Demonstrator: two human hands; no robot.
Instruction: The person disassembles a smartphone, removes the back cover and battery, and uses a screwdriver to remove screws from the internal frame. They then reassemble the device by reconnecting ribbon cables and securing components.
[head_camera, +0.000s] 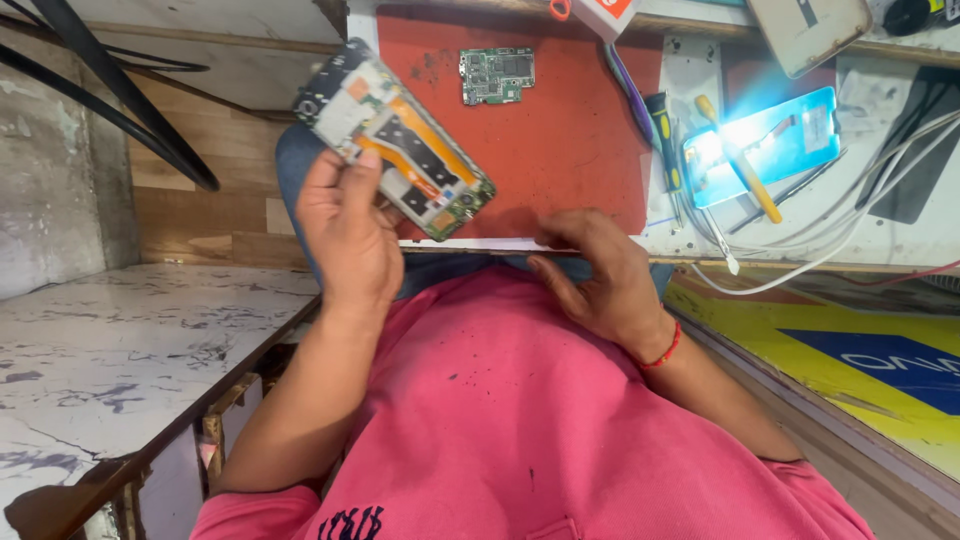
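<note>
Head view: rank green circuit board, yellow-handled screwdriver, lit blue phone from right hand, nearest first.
From the right hand:
1. Yellow-handled screwdriver, up and right, across the phone.
2. Lit blue phone, just beyond, on the right of the bench.
3. Green circuit board, far edge of the red mat.

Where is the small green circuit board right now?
In the head view, the green circuit board lies alone near the top of the red mat, beyond the opened phone.

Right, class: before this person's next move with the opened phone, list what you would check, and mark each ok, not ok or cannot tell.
1. Left hand grips the opened phone firmly: ok.
2. Right hand free of tools: cannot tell, fingers blurred.
3. Circuit board lying safely on the red mat: ok.
4. Yellow-handled screwdriver within reach: ok.
5. Work light on over the blue phone: ok.
</note>
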